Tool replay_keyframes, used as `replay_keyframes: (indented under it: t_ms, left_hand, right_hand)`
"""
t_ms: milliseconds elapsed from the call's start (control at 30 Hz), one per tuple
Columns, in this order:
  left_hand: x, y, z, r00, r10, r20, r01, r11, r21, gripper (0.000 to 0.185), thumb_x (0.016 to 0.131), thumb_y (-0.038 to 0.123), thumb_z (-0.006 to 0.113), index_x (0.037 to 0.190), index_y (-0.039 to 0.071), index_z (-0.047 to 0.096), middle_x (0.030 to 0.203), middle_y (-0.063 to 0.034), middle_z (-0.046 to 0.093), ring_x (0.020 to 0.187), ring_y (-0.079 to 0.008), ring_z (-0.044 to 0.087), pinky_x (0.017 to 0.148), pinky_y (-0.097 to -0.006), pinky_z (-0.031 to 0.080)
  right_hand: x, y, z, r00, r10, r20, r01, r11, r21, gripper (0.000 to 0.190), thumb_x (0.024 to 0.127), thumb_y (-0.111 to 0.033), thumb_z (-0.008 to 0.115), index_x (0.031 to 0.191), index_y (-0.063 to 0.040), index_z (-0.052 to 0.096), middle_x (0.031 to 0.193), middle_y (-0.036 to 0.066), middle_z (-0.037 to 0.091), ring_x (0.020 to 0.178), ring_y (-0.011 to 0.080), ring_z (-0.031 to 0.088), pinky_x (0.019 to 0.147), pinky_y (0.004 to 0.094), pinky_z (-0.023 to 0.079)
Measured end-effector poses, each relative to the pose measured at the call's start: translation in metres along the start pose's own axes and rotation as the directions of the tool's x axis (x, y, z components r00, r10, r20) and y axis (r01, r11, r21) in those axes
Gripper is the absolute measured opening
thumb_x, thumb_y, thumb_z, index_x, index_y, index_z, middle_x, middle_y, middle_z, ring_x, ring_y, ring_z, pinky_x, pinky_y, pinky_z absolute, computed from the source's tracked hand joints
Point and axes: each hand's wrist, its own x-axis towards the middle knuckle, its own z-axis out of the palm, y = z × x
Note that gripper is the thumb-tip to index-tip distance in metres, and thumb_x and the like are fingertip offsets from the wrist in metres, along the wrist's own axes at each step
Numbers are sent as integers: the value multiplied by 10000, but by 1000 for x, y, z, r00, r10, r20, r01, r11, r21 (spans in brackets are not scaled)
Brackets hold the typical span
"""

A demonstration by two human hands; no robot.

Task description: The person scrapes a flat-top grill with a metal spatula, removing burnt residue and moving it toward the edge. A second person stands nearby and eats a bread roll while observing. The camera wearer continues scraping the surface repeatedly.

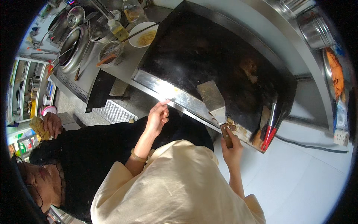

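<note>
My right hand grips the wooden handle of a wide metal spatula. Its blade rests over the front of a dark flat griddle, angled toward the left. Brown residue lies on the griddle's metal front strip near the handle. My left hand is raised by the front edge, fingers loosely curled, with no object visible in it. Whether its fingertips touch the edge is unclear. At the griddle's right corner lie a red-handled tool and a second scraper.
A person in black stands at left, a hand holding food. Beyond the griddle's left side are a white bowl of noodle-like food, an oil bottle, a sauce container and a large metal pot. A power socket sits right.
</note>
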Motion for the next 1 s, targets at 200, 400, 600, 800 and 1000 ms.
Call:
replay_keyframes:
  t_ms: [200, 400, 600, 800, 1000]
  left_hand:
    - [7, 13, 23, 965, -62, 253, 116, 973, -201, 677, 928, 67, 503, 1523, 177, 197, 691, 30, 440, 552, -39, 359, 460, -167, 292]
    - [38, -5, 9, 870, 22, 492, 307, 758, -576, 690, 946, 65, 485, 1507, 297, 157, 695, 21, 464, 496, -30, 347, 431, -153, 310]
    - [40, -15, 4, 855, 45, 517, 375, 636, -675, 463, 950, 71, 493, 1338, 267, 336, 710, -28, 541, 472, -39, 386, 413, -151, 321]
    - [26, -25, 14, 903, -55, 427, 347, 679, -647, 212, 960, 240, 572, 835, 76, 522, 688, -23, 519, 482, -39, 369, 398, -150, 288]
    - [27, -29, 17, 892, -53, 449, 361, 679, -639, 207, 961, 214, 556, 801, 101, 490, 678, 10, 465, 486, -29, 350, 393, -142, 289]
  right_hand:
    - [-4, 1, 6, 975, -224, -7, 218, 957, -191, 429, 775, -44, 722, 1193, -114, 654, 821, 104, 605, 653, 261, 612, 572, 345, 495]
    - [3, 3, -7, 887, -448, 111, 457, 819, -346, 475, 733, -21, 727, 1189, -144, 668, 800, 86, 589, 628, 248, 610, 540, 344, 493]
    - [20, 4, -17, 840, -510, 186, 526, 681, -508, 477, 670, -72, 749, 1123, -215, 708, 791, 52, 603, 632, 214, 607, 550, 334, 504]
    - [25, 2, -21, 792, -566, 229, 596, 637, -489, 452, 698, -41, 733, 1130, -171, 704, 800, 42, 578, 657, 211, 604, 576, 330, 508]
    - [22, 5, -23, 771, -594, 229, 609, 581, -540, 458, 708, -62, 743, 1145, -191, 696, 809, 36, 571, 662, 203, 597, 574, 328, 507]
